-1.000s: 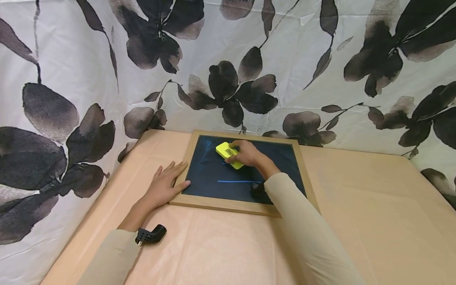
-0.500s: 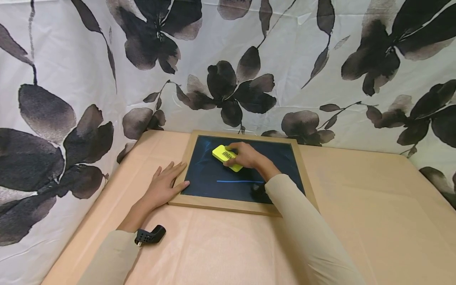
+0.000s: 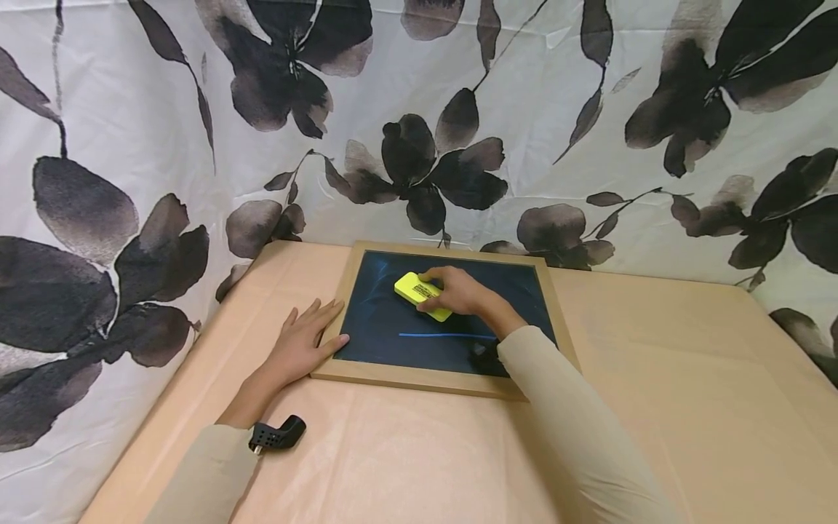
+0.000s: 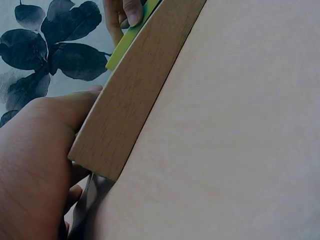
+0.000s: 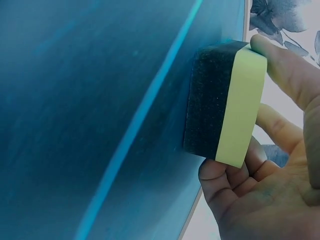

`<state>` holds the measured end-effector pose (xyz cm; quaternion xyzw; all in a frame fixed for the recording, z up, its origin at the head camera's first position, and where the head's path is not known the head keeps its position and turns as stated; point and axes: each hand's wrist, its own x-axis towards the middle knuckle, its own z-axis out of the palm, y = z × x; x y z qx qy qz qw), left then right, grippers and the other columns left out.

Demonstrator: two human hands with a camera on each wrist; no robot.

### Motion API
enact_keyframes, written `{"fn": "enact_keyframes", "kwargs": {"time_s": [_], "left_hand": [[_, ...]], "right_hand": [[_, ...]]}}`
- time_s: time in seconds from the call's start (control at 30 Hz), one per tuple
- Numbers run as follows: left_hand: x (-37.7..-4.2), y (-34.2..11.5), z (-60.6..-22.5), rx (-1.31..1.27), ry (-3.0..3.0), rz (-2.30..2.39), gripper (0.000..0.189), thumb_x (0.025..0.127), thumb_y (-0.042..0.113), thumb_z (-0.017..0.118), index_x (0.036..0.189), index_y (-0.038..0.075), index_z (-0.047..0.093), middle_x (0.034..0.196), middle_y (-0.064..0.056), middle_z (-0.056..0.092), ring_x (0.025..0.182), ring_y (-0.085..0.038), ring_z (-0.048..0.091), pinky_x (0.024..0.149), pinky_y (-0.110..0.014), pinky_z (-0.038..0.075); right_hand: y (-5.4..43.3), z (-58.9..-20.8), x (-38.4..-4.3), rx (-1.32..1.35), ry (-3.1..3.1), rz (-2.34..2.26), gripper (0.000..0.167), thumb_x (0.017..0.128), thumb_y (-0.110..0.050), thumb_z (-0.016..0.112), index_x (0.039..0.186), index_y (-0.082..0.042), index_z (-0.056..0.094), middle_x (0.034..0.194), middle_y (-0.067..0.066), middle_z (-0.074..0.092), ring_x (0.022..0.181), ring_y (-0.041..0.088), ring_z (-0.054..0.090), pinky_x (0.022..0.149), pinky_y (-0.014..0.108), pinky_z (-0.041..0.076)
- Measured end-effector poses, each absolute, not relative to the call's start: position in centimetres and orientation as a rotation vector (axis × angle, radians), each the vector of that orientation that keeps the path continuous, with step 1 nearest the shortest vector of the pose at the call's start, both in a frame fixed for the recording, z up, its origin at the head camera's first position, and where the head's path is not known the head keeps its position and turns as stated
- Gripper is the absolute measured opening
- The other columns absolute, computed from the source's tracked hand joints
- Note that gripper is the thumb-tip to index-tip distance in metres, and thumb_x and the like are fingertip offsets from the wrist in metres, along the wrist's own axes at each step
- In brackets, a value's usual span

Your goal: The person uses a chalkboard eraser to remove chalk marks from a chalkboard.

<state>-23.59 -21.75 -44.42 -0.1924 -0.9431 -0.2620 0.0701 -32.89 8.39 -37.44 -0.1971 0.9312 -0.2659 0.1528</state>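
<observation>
Currently pinching a yellow board eraser (image 3: pixel 407 284) by its edges, between the thumb and curled fingers of the right hand (image 3: pixel 466 293). Holding it slantwise, with the black felt face (image 5: pixel 210 100) down against a wood-framed chalkboard (image 3: pixel 369 327), a little left of the middle. Showing, on the eraser's upturned back, some dark print too small to read. Sitting just beyond a straight blue line (image 3: pixel 439 335), near it yet apart, on the side away from the person. Marked also with faint blue smears (image 3: pixel 378 275) toward the board's far left corner.

Resting the left hand (image 3: pixel 300 343) on the left rail of the wooden frame (image 3: pixel 352 273), with fingers stretched out and the thumb spread well away from them, close to the near left corner.

Wearing beige sleeves (image 3: pixel 203 473) on both arms, with a black angled device (image 3: pixel 278 433) at the left wrist. Laid flat, farther out, on a peach-coloured tabletop (image 3: pixel 406 458), close to its far edge. Backed all along by a white cloth (image 3: pixel 543 87) printed with large dark flowers and leaves.
</observation>
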Motion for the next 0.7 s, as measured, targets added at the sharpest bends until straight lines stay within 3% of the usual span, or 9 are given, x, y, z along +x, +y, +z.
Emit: {"fn": "enact_keyframes", "kwargs": {"time_s": [0.7], "left_hand": [[-23.5,-21.7,-44.8,-0.582,-2.835,-0.757,0.070,0.093,0.046,0.057,0.149,0.010,0.036,0.150,-0.015,0.036,0.141,-0.038,0.020,0.109,-0.062,0.003]], "right_hand": [[14.6,-37.4,-31.9,-0.458,2.732,-0.660,0.071,0.084,-0.037,0.074,0.144,-0.011,0.045,0.139,0.016,0.046,0.107,0.031,0.049,0.092,0.045,0.043]]}}
